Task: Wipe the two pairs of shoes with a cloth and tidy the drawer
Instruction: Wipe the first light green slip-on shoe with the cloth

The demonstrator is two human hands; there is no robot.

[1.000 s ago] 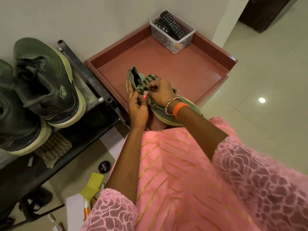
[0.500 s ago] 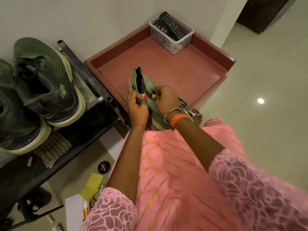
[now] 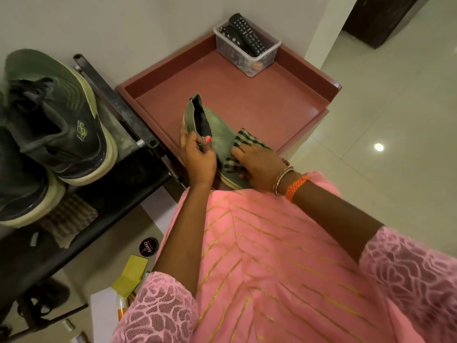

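My left hand (image 3: 197,158) grips a grey-green slip-on shoe (image 3: 215,134) by the rim of its opening, holding it over the near edge of the open reddish-brown drawer (image 3: 247,100). My right hand (image 3: 259,164) presses a checked cloth (image 3: 243,141) against the shoe's upper near the toe, fingers curled round the cloth. A pair of dark green sneakers (image 3: 57,120) stands on the black rack (image 3: 118,107) to the left.
A clear plastic box (image 3: 247,52) with remote controls sits in the drawer's far corner. A second checked cloth (image 3: 66,219) lies on the rack under the sneakers. A polish tin (image 3: 148,246), a yellow sponge (image 3: 131,276) and small bottles lie lower left. Tiled floor lies to the right.
My right hand has slid the cloth from the shoe's opening down toward the toe. The left hand keeps its grip on the shoe, which is now more exposed.
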